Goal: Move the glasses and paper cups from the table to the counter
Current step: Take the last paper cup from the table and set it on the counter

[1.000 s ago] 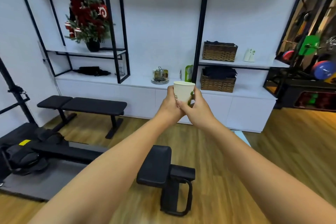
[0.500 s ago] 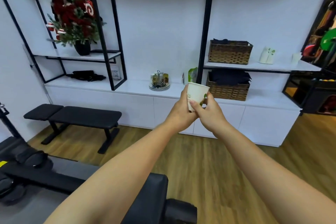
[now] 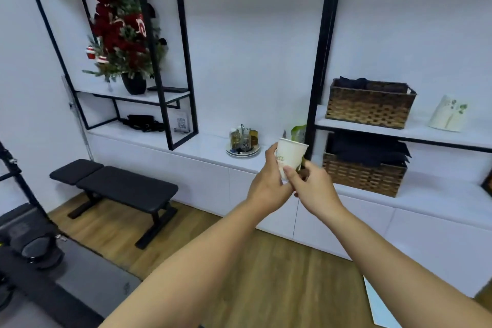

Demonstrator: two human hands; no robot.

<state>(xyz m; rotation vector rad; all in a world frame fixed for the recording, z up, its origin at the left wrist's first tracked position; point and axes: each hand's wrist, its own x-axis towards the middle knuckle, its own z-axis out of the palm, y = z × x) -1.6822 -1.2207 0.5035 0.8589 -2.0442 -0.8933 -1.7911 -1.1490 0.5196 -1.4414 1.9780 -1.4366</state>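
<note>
Cup [image 3: 290, 156] is up in the air, held out in front of the counter [image 3: 213, 148], white paper with a bit of green print on the side, tilted slightly. Left hand [image 3: 269, 185] wraps around its left side, fingers curled on it. Right hand [image 3: 312, 189] pinches the lower part, thumb on the front, fingers tucked behind. So both hands grip the same cup, and it's not touching the counter.

Just past it on the counter sits a plate [image 3: 242, 152] with little jars on it. Off to the right, a wicker basket [image 3: 364, 170] full of dark cloth, and another basket [image 3: 370, 102] on the shelf above. Up left there's a small Christmas tree [image 3: 121, 34] in a black pot, and a black bench [image 3: 114, 185] stands on the wood floor below.
</note>
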